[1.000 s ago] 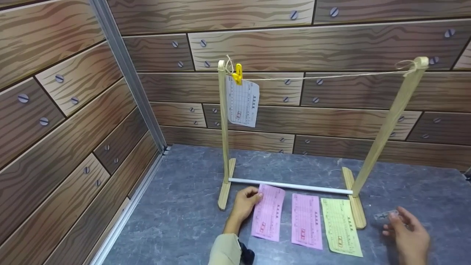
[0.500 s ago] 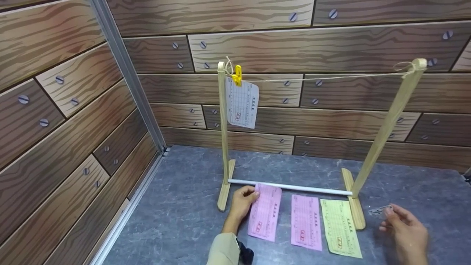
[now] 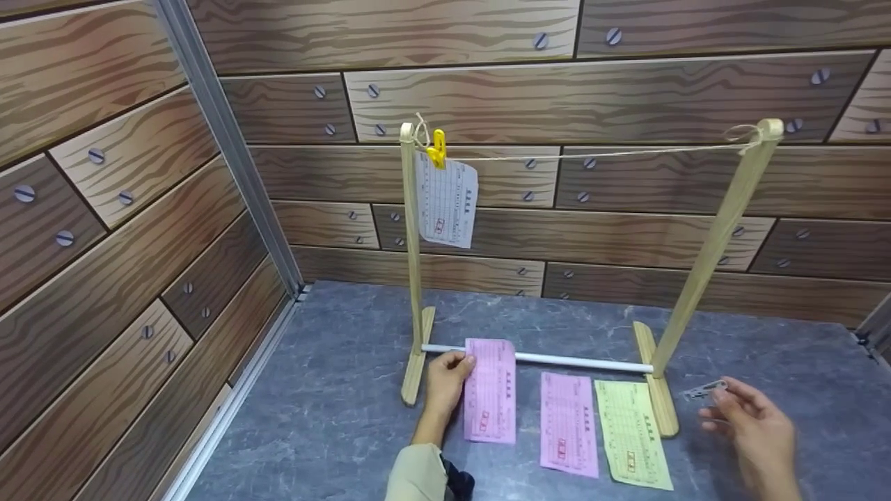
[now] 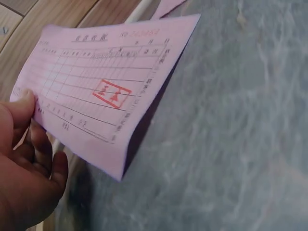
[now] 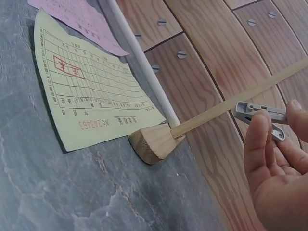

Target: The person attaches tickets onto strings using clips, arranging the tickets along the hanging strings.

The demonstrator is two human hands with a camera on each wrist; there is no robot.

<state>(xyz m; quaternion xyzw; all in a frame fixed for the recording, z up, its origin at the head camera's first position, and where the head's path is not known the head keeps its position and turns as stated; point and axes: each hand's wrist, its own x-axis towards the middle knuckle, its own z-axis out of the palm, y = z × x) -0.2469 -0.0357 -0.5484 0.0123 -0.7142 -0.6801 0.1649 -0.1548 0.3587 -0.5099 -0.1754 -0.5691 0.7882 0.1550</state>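
Note:
My left hand (image 3: 445,383) pinches a pink receipt slip (image 3: 491,396) by its upper left edge, thumb on the printed face. In the left wrist view the slip (image 4: 101,86) is raised off the table, a red stamp showing. Off to the right of the rack, my right hand (image 3: 755,424) holds a grey clothespin (image 3: 704,390) between thumb and fingers. A second pink slip (image 3: 569,424) and a yellow slip (image 3: 633,431) lie side by side on the table. From the string (image 3: 598,154) hangs a white slip (image 3: 447,202), held by a yellow clothespin (image 3: 437,149).
A wooden rack has a left post (image 3: 412,236), a right post (image 3: 717,243) and a white crossbar (image 3: 585,362) low between its feet. Wood-patterned panels (image 3: 452,104) rise behind and to the left of the grey table (image 3: 313,417).
The left hand has lifted the pink slip up off the table and turned it more upright. The right hand has brought the grey clothespin slightly up and left. The head view has shifted a little.

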